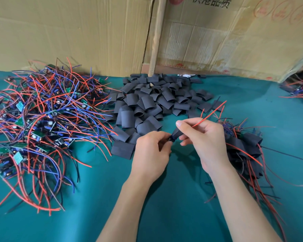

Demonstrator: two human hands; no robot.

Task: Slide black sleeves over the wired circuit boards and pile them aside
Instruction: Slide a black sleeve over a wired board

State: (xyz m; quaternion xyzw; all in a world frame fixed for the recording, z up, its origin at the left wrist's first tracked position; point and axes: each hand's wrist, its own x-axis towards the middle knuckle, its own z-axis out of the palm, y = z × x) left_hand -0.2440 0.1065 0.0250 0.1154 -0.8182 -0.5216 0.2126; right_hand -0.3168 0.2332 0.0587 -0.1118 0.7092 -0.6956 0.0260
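While both hands worked above the green cloth (164, 198), the left hand (150, 152) pinched a board end and the right hand (203, 138) pinched the black sleeve (175, 133) between them. Sleeved pile (243, 151) right; loose sleeves (147, 102) beyond; unsleeved boards (38, 119) left.

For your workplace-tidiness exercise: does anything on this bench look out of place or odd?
One thing: a small white scrap lies at the far edge of the sleeve pile, against the cardboard. It matches neither sleeves nor boards. Otherwise the wired boards, the finished pile and both hands look orderly.
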